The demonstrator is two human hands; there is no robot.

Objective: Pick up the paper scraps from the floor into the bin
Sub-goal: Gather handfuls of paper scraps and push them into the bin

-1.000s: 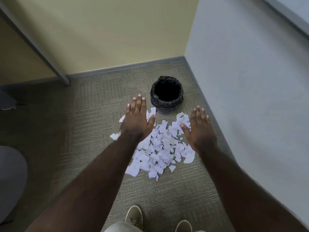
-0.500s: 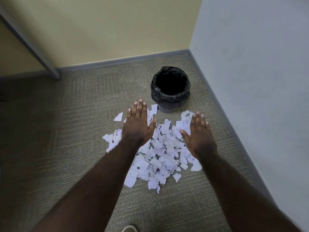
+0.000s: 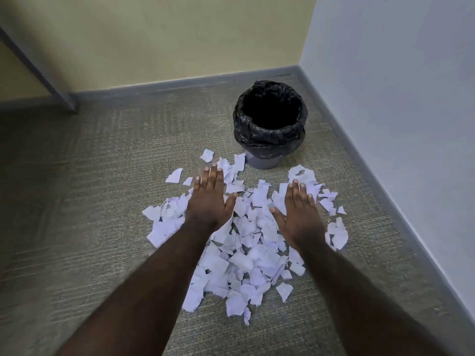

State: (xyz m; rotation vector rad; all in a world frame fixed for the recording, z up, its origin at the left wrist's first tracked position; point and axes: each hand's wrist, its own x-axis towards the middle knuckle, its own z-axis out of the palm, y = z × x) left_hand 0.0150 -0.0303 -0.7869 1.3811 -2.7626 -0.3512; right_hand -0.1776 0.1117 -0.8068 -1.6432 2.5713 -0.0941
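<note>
A heap of torn white paper scraps (image 3: 246, 255) lies on the grey-green carpet. Just beyond it stands a small round bin (image 3: 270, 140) lined with a black bag, its mouth open and dark inside. My left hand (image 3: 209, 201) is stretched out flat, palm down, over the left part of the heap, fingers straight and together. My right hand (image 3: 299, 214) is flat and palm down over the right part, thumb spread inward. Neither hand holds anything. Whether the palms touch the paper cannot be told. Scraps under both hands and forearms are hidden.
The bin sits in a room corner: a yellow wall (image 3: 167, 39) behind it, a pale wall (image 3: 398, 98) to the right, both with a grey baseboard. A slanted grey leg or post (image 3: 38, 70) meets the floor at the far left. Open carpet (image 3: 77, 201) spreads to the left.
The view has tilted and come closer to the floor; the shoes have left the frame. Both hands stay flat and open, reaching lower over the heap, with nothing taken hold of.
</note>
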